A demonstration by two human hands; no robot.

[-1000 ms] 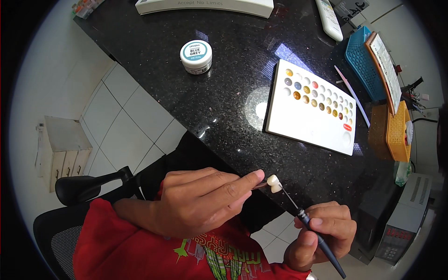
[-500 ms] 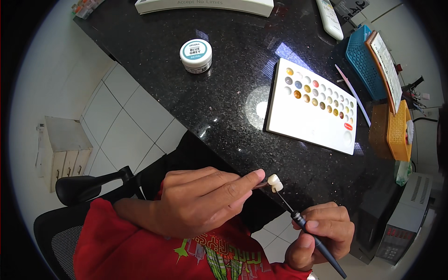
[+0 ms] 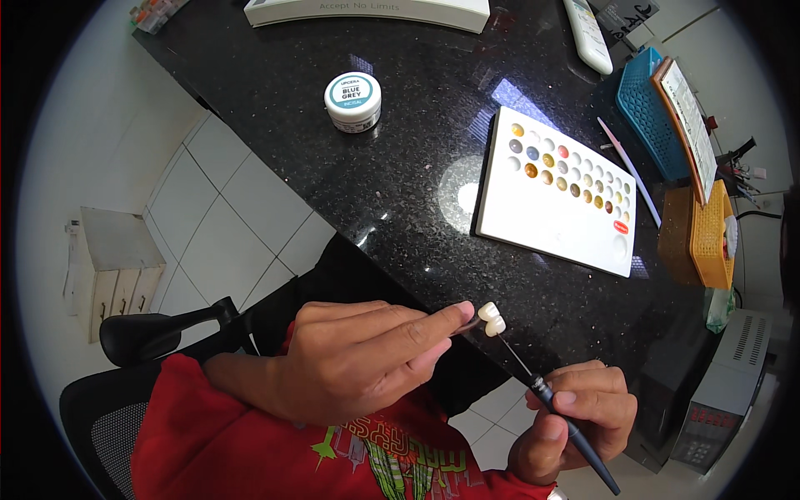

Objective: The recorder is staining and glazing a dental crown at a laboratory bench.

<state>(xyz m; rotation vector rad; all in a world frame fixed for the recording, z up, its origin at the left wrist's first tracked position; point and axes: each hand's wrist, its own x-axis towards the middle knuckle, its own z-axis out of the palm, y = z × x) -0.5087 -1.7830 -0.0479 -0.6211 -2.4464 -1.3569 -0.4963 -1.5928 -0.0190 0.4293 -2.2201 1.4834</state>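
Observation:
My left hand [image 3: 367, 354], fingers closed, grips a thin dark holder [image 3: 465, 327] by the table's near edge. Two small white tooth-shaped pieces [image 3: 492, 318] sit at its end, just beyond my fingertips. My right hand [image 3: 583, 408] is closed on the dark handle of a slim tool [image 3: 587, 450], its thin metal tip reaching up to the pieces; whether it touches them I cannot tell. Farther back lies a white palette [image 3: 546, 225] with several wells of coloured paste. A round white jar [image 3: 352, 102] with a blue-bordered label stands to its left.
The dark speckled tabletop [image 3: 400, 192] holds a long white box [image 3: 367, 18], a white elongated object [image 3: 587, 37], a pink-white stick [image 3: 633, 175], blue [image 3: 646, 117] and yellow [image 3: 708, 242] baskets. A grey appliance [image 3: 712, 392] is at right, a black chair [image 3: 142, 333] at lower left.
The two white pieces have shifted slightly upward and turned. The tool in my right hand moved slightly left, then back right. My left hand is nearly still.

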